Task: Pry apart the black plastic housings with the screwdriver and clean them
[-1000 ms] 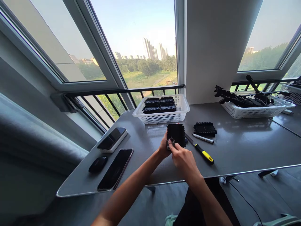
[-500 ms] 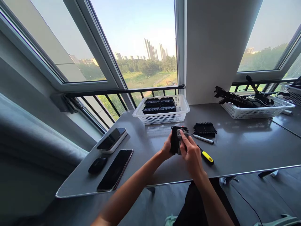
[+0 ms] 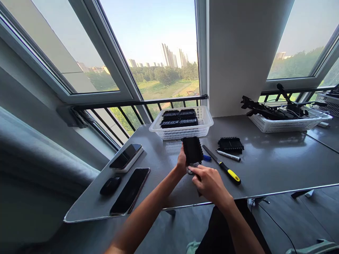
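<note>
A black plate (image 3: 192, 150) is held by the left hand (image 3: 182, 161) above the bench (image 3: 278, 165), and a grey pad (image 3: 190, 172) is held at its lower edge by the right hand (image 3: 209, 179). A file (image 3: 221, 164) and white marker (image 3: 228, 155) are laid nearby; black pieces (image 3: 179, 121) are contained in a basket (image 3: 182, 133).

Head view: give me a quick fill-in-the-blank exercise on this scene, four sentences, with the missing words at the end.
1. Of the left hand and the right hand, the ____ one grips the black panel.
2. The file handle combines black and ____.
3. The basket straight beyond the hands is ____ in color.
4. The black mouse lies between the phones and the table's ____ side.

Missing words: left; yellow; white; left.
</note>
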